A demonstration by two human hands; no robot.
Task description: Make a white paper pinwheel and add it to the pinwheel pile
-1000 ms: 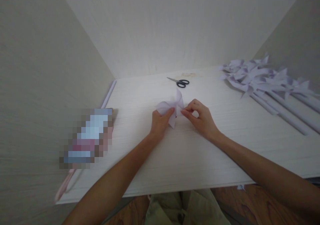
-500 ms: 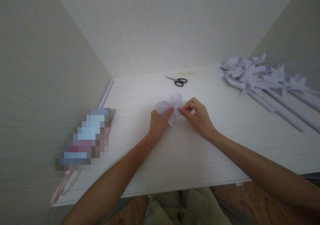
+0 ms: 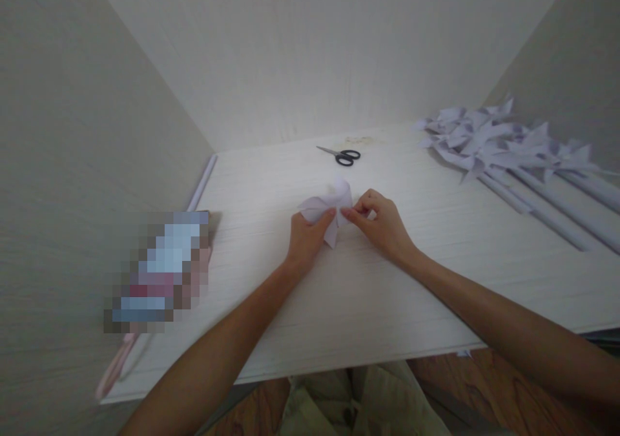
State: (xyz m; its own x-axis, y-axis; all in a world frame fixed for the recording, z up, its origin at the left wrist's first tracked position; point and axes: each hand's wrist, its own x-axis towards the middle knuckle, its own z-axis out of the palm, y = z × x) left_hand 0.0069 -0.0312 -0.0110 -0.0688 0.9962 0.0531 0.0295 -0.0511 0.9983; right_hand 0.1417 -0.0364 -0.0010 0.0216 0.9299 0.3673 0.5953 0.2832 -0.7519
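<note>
Pale counter carries scissors at twelve o'clock from a paper pinwheel. Left hand and right hand pinch it between fingers.

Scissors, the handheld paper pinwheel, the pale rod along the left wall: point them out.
Scissors (image 3: 338, 154), head view: where the blades meet the black handles.
Paper pinwheel (image 3: 332, 201), head view: folded paper near its middle.
Pale rod (image 3: 202, 181), head view: middle of its exposed length.

We see that the bare right hand has slid its fingers inward over the pale white folded-paper pinwheel, nearer than before to those of the bare left hand.
</note>
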